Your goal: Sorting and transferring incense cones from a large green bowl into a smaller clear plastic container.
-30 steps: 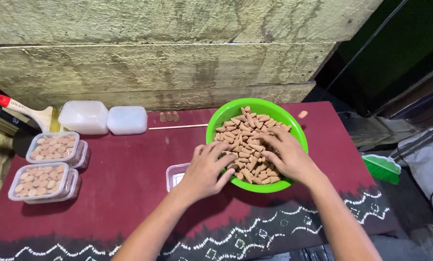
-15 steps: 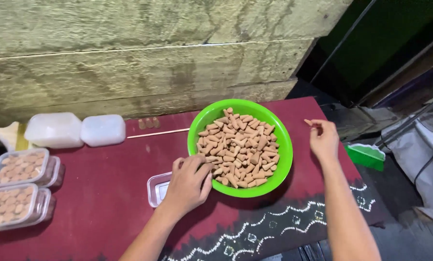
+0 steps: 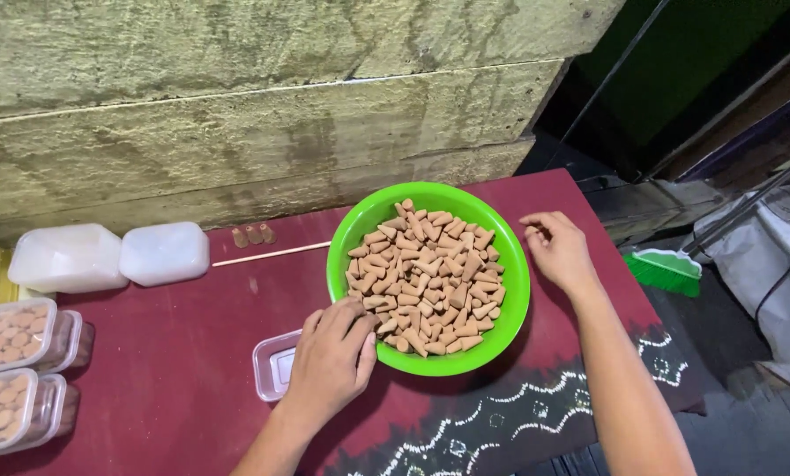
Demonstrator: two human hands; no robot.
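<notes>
A bright green bowl (image 3: 342,256) heaped with small brown cones (image 3: 426,278) stands on the dark red cloth (image 3: 183,344). My left hand (image 3: 329,366) lies at the bowl's near-left rim, its fingers curled and touching the cones at the edge. It partly covers a small clear plastic tub (image 3: 274,364); what it holds is hidden. My right hand (image 3: 561,254) rests on the cloth just right of the bowl, with fingertips pinched together where a loose cone lay.
Two white lidded tubs (image 3: 104,256) stand at the back left. Clear boxes filled with cones (image 3: 11,375) are stacked at the left edge. A thin stick (image 3: 272,255) and three loose cones (image 3: 253,235) lie behind the bowl. A concrete wall rises behind; a green brush (image 3: 664,271) lies off the table's right.
Both hands came out of the bowl. The right hand moved to the cloth at the right and closed at the loose cone; the left drew back to the near rim. The view shifted.
</notes>
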